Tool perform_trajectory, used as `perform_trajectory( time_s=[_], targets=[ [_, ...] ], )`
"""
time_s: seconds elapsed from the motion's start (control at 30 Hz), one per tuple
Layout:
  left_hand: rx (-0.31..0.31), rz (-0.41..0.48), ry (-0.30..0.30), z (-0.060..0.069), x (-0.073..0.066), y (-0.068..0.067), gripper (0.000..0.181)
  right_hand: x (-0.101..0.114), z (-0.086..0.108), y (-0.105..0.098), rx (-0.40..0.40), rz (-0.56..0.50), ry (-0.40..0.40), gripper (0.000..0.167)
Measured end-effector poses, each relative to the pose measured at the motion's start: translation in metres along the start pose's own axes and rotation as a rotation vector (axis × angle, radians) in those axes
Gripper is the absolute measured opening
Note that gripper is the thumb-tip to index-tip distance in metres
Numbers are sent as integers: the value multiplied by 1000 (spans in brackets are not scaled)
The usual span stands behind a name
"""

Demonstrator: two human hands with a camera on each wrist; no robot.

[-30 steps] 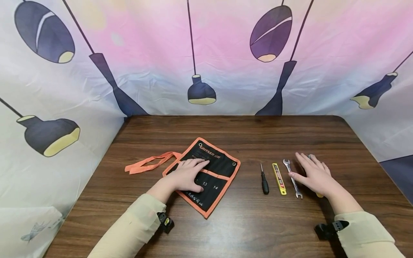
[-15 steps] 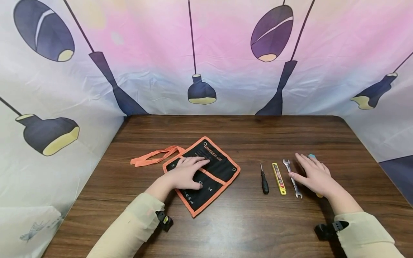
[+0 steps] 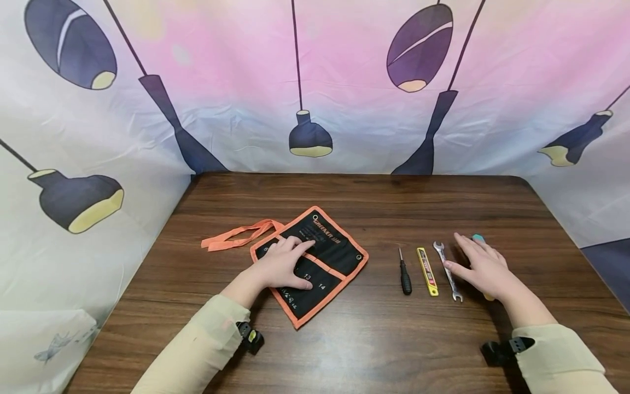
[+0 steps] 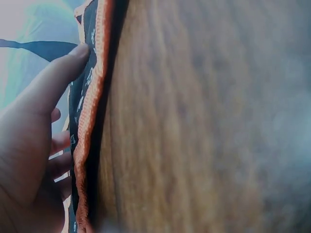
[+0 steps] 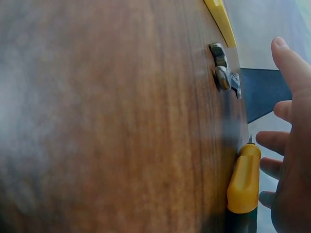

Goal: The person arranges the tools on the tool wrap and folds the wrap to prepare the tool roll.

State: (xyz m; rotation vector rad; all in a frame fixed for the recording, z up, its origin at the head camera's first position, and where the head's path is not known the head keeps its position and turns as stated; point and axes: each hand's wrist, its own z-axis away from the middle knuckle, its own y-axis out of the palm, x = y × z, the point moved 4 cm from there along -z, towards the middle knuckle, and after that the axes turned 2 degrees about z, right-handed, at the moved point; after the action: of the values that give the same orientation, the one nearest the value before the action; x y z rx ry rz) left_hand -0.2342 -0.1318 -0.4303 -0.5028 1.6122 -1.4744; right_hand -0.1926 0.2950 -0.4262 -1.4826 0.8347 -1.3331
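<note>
My left hand (image 3: 283,265) rests on a black cloth tool pouch (image 3: 337,249) with orange edging, number-marked pockets and an orange tie strap (image 3: 236,236). Its fingers are relaxed, the thumb touching the pouch in the left wrist view. On the right, my right hand (image 3: 479,267) hovers with spread fingers beside an open-ended wrench (image 3: 448,272). Below it lies a tool with a yellow handle (image 5: 244,179) and a thin metal tip, mostly hidden in the head view. A teal piece (image 3: 478,238) shows past the fingers; whether it belongs to that tool I cannot tell.
A black-handled screwdriver (image 3: 405,276) and a flat yellow labelled strip (image 3: 427,272) lie between the pouch and the wrench. The brown wooden table (image 3: 364,350) ends at a lamp-patterned cloth backdrop (image 3: 354,82).
The pouch has turned clockwise under my left hand, its near corner swinging left and its strap shifting right and away. My right hand has stayed about where it was.
</note>
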Motion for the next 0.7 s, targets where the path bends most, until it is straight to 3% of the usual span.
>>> perform_trajectory(
  time_s=[0.47,0.7],
  targets=[
    [14,5,73,0,-1,-2,87,-4,0,1,3,3,13,84],
    [56,8,52,-3,4,-2,84,-4,1,0,-3,-9,21,83]
  ],
)
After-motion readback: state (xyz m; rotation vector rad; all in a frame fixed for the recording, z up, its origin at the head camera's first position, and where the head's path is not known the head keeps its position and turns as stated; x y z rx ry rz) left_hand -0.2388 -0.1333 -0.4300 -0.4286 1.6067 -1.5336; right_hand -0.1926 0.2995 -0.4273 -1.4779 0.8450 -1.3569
